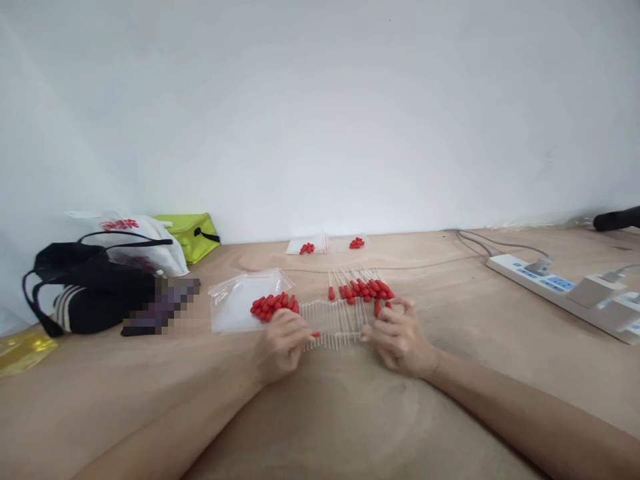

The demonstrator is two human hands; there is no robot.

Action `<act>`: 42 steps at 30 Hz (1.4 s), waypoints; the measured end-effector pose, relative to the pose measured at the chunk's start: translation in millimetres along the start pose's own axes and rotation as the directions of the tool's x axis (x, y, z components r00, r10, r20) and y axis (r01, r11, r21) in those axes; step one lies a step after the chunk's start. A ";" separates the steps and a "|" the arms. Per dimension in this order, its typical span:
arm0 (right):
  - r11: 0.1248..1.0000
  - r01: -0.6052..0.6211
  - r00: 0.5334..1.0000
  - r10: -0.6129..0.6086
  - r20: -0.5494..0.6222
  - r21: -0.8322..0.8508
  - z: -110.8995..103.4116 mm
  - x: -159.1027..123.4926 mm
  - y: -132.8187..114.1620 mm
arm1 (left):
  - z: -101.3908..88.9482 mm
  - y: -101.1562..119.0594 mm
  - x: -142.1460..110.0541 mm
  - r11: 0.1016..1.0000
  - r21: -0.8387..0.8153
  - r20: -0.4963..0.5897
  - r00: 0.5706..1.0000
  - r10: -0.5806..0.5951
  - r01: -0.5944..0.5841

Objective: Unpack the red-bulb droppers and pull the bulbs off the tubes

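A row of clear glass tubes [334, 323] lies side by side on the wooden table [350, 413] between my hands. My left hand [281, 343] is curled at the row's left end, pinching a small red cap [315, 334]. My right hand [397, 337] rests at the row's right end with fingers bent against the tubes; a red cap [377, 307] lies at its fingertips. A heap of loose red caps [274, 305] sits just behind my left hand. Finished tubes with red caps [363, 287] lie behind the row.
A clear plastic bag [240, 303] lies left of the caps. Two small bags with red caps [327, 245] sit near the wall. A black bag [85, 287], white bag [135, 243] and green pouch [190, 233] are at the left. A white power strip [565, 290] runs along the right.
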State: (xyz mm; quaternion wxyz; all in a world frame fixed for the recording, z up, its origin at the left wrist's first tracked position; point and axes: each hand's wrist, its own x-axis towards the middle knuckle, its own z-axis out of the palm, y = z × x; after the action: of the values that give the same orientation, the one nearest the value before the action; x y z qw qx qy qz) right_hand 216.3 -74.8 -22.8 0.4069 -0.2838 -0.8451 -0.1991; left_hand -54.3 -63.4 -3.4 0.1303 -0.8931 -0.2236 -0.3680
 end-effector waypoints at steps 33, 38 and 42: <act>0.968 -0.229 0.960 0.243 0.142 -0.103 12.3 2.9 8.9 | -9.9 -71.8 -28.0 0.653 0.213 -0.180 0.686 -0.705 0.727; 0.967 -0.227 0.947 0.247 0.206 -0.116 11.8 3.5 9.7 | -11.2 -72.4 -28.1 0.655 0.198 -0.104 0.680 -0.726 0.729; 0.964 -0.256 0.942 0.266 0.203 -0.075 10.9 2.5 10.1 | -14.2 -68.4 -26.9 0.642 0.181 -0.160 0.666 -0.729 0.745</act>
State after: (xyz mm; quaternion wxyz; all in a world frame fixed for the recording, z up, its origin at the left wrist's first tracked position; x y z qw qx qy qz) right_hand 215.2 -60.2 -26.1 0.3309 -0.4225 -0.8334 -0.1320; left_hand -113.6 -18.0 -8.1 0.0798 -0.6891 -0.6040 -0.3925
